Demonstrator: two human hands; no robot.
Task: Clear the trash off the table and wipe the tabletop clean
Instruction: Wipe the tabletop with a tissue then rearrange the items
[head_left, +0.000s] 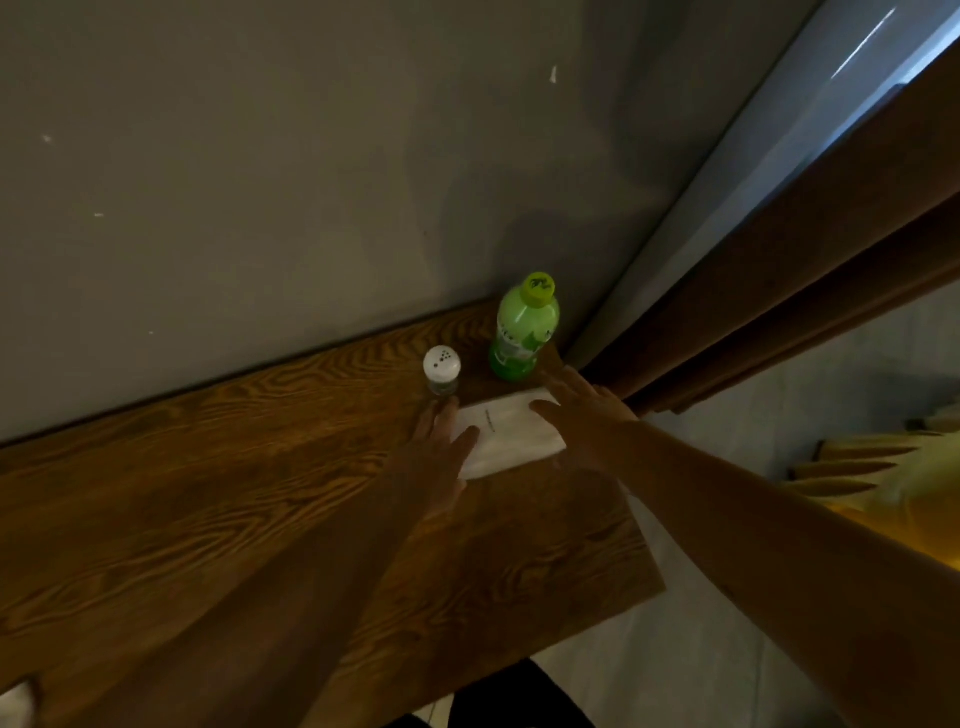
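Head view. A white tissue pack (508, 434) lies flat on the wooden table (218, 467), near its far right corner. The left hand (441, 447) rests open at the pack's left edge, fingers extended, thumb lying across the pack's near-left corner. The right hand (584, 410) lies open over the pack's right end, fingers spread and straight, touching its top; neither hand grips it. Just behind stand a white-capped shaker (441, 370) and a green bottle (523, 328), upright against the grey wall (260, 156).

Wooden table (208, 519): white tissue pack (506, 436), shaker (441, 371), green bottle (522, 332).
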